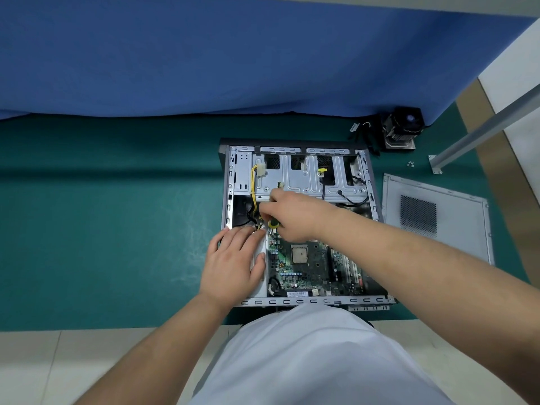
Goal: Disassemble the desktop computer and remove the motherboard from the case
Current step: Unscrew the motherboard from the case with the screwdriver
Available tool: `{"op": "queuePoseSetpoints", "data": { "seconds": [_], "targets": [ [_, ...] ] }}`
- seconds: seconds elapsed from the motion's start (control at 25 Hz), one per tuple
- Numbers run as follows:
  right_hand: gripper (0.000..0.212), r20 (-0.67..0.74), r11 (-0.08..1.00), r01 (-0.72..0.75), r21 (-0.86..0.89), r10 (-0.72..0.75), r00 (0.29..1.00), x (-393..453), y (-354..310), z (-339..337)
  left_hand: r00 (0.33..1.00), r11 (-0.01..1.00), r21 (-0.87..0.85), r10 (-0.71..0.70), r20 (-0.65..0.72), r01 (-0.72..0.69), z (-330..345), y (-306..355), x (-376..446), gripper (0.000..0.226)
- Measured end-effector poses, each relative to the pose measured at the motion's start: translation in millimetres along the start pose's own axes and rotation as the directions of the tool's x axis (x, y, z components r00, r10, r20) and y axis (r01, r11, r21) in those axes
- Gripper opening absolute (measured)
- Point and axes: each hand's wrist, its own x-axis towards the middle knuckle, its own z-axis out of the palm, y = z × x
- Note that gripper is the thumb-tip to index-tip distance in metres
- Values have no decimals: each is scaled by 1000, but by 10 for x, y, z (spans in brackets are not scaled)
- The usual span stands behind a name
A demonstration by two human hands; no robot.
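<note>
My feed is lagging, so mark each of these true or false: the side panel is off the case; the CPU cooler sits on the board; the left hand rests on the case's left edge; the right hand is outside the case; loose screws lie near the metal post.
1. The side panel is off the case: true.
2. The cooler sits on the board: false, it lies on the mat; the CPU is bare.
3. The left hand rests on the case's left edge: true.
4. The right hand is outside the case: false, it reaches in at the cables.
5. Screws lie near the post: true.

A repair workbench: a green mat [117,229] covers the table, a blue partition [204,54] behind, loose screws [410,164] beside it.
</note>
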Motion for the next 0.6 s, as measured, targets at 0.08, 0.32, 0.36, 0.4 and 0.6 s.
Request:
{"op": "queuePoseSetpoints", "data": {
  "seconds": [0.08,0.32,0.36,0.4,0.6],
  "targets": [
    [38,-56,993,-116,19,117,992,14,-38,22,1000,1000,4,-1,-1,1,1,-3,-3,44],
    [28,-145,999,-33,39,38,989,23,44,86,1000,1000,1,-3,0,3,3,-2,0,43],
    [29,-146,994,-77,80,88,985,14,43,91,1000,1000,1,-3,1,3,4,-2,-3,44],
    [31,-170,985,-133,108,150,974,16,35,102,1000,1000,3,-3,2,3,4,-2,-6,44],
    [24,-144,997,-57,44,62,988,19,33,142,1000,1000,-5,-2,-9,2,2,-1,-5,43]
  ]
}}
